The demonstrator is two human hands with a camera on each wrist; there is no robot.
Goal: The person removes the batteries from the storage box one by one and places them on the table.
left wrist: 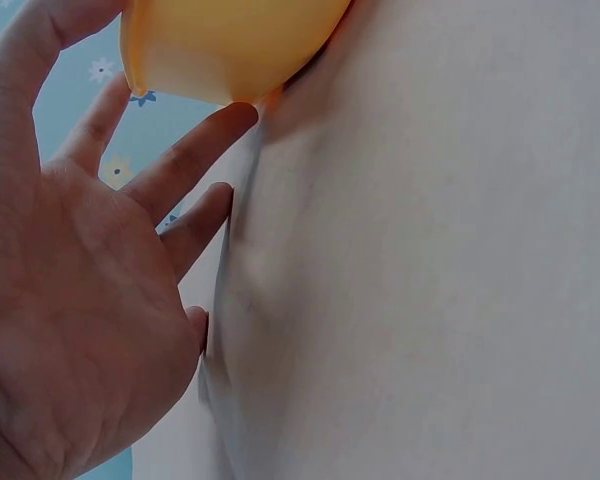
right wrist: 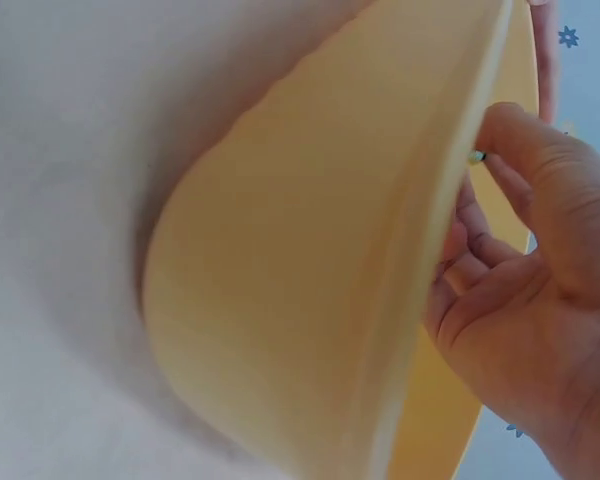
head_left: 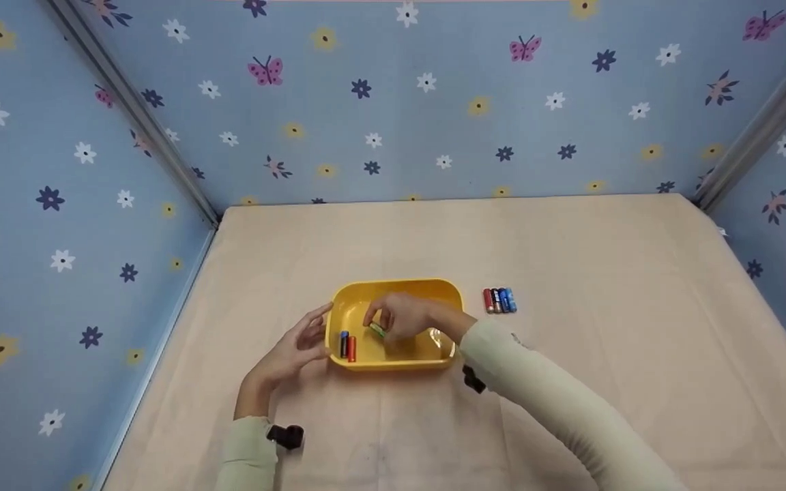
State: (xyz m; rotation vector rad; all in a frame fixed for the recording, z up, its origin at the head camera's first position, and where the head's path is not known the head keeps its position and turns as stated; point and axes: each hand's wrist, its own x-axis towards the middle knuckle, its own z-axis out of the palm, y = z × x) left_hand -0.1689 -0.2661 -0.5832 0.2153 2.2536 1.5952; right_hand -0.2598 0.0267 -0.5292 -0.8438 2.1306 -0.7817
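Note:
A yellow plastic tub (head_left: 393, 366) stands on the cloth. Inside it, my right hand (head_left: 403, 315) pinches a small green battery (head_left: 377, 329) between thumb and fingers, low over the tub's floor. Most of that battery is hidden by the tub wall in the right wrist view. At the tub's left end, a blue-and-black battery (head_left: 344, 344) and a red battery (head_left: 352, 349) lie side by side. My left hand (head_left: 290, 351) is at the outside of that end, fingers spread and loosely bent, with fingertips (left wrist: 242, 112) right at the tub's wall.
To the right of the tub, several batteries (head_left: 500, 301) in red, black and blue lie in a row on the beige cloth (head_left: 570, 252). Blue patterned panels (head_left: 427, 129) enclose the table at the back and sides.

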